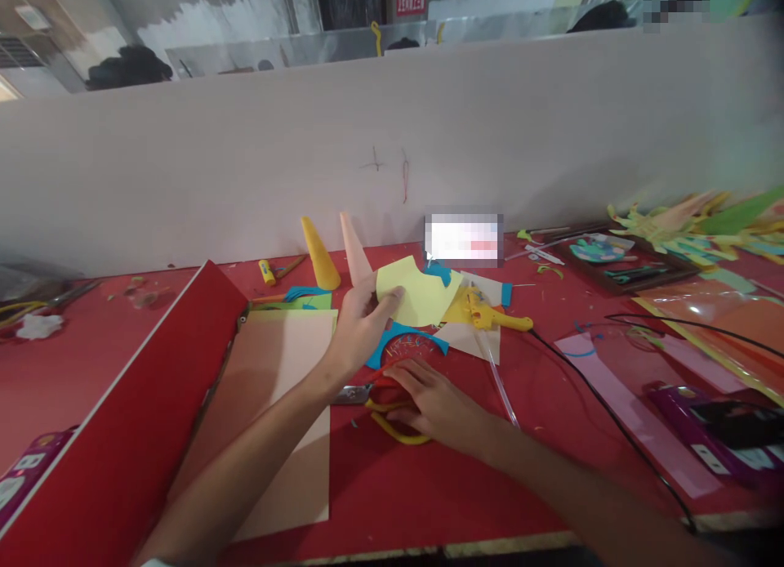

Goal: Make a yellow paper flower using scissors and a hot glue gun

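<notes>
We judged the paper work to be partway along. Our left hand (pixel 366 310) was clamped, thumb against fingers, on a pale-yellow flat paper piece (pixel 420 296) that reached out to that hand's right; its upper edge carried a curved notch, so its shaping looked at least begun. Our right hand (pixel 425 404), nearer to us, had its fingers curled over metal scissors with yellow handles (pixel 401 439); whether it gripped them we could not tell. The blades pointed left, apart from the piece, so no cut was being made.

Beyond the left hand, a yellow tapered cone (pixel 321 261) and a pale pink tapered cone (pixel 355 248) stood upright, their forms apparently done. Beneath the left forearm, a large cream rectangular paper sheet (pixel 297 473) looked uncut. Any further trimming or joining was, in our judgement, left to do.

We counted one held piece, one pair of scissors, two cones and one large cream sheet. Between our hands lay one blue curved paper strip (pixel 380 349). On the red worktop (pixel 380 502), to the right of the left hand, we counted one yellow plastic glue gun (pixel 499 318) and one clear thin rod (pixel 497 379). The scraps nearby were too small to count.
</notes>
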`<action>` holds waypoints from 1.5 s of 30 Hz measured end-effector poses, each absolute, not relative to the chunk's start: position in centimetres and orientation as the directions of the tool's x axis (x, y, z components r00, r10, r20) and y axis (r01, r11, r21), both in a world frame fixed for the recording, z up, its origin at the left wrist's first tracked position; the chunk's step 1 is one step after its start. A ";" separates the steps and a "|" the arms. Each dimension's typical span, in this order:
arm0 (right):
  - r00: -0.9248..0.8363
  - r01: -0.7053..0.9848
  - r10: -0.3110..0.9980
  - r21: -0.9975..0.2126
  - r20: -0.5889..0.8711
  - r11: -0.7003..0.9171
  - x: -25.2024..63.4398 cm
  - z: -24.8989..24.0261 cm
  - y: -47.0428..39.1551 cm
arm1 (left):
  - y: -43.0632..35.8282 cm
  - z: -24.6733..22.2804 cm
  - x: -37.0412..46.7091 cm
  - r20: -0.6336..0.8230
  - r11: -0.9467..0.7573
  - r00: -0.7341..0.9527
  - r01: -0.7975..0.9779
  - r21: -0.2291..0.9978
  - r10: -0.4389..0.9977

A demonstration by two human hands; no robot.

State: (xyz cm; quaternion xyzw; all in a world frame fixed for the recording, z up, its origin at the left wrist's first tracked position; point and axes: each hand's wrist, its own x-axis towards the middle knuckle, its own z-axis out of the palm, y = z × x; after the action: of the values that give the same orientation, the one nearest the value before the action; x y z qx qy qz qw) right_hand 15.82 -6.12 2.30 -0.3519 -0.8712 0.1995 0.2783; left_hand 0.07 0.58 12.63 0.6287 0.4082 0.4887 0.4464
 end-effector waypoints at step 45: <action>-0.045 0.352 0.876 -0.813 0.481 0.464 20.4 0.8 -0.3 | 3.3 2.3 1.2 0.172 -0.144 0.208 -0.141 0.979 0.963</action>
State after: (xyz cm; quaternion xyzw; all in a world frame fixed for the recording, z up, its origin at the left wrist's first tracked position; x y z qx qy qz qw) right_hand 20.45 -0.32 0.83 -0.4528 -0.6781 0.2507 0.5218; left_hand 1.17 3.31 2.27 0.5583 0.3681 0.5103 0.5408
